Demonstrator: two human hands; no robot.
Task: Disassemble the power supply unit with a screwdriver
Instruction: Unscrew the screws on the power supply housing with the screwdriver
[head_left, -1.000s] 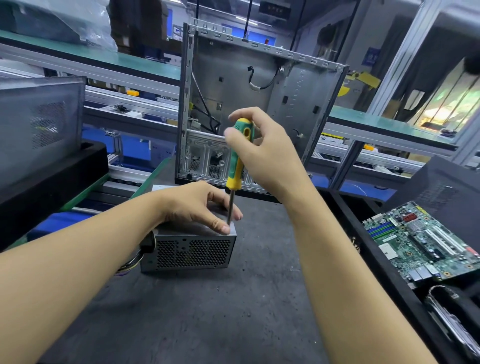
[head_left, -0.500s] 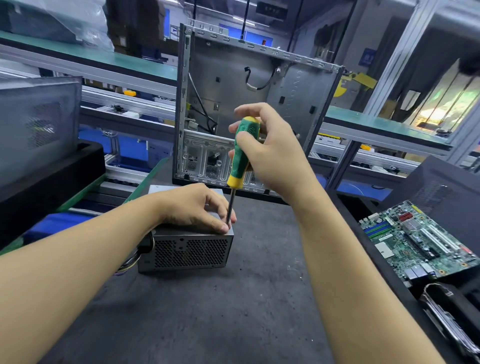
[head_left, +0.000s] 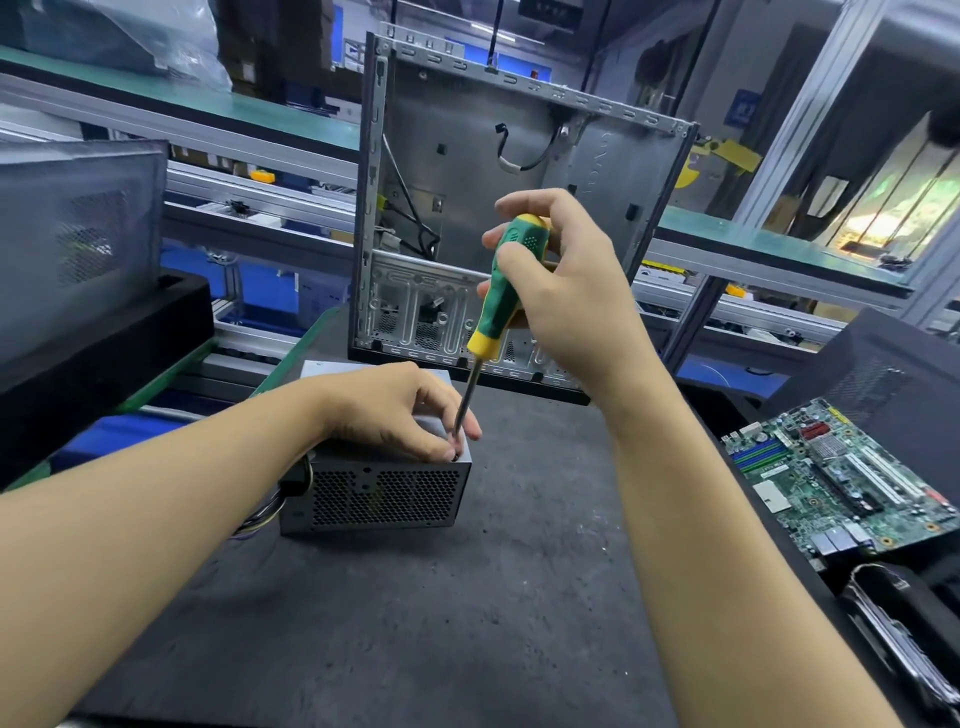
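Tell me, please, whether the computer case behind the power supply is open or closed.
Open. The computer case stands upright with no side panel: its bare metal interior, loose cables and rear slots show. It looks emptied; a motherboard lies apart at right.

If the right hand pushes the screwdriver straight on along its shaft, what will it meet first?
Most likely the top of the power supply unit at its near right corner: the screwdriver in the right hand points there, beside the left hand's fingertips. The tip's contact is hidden.
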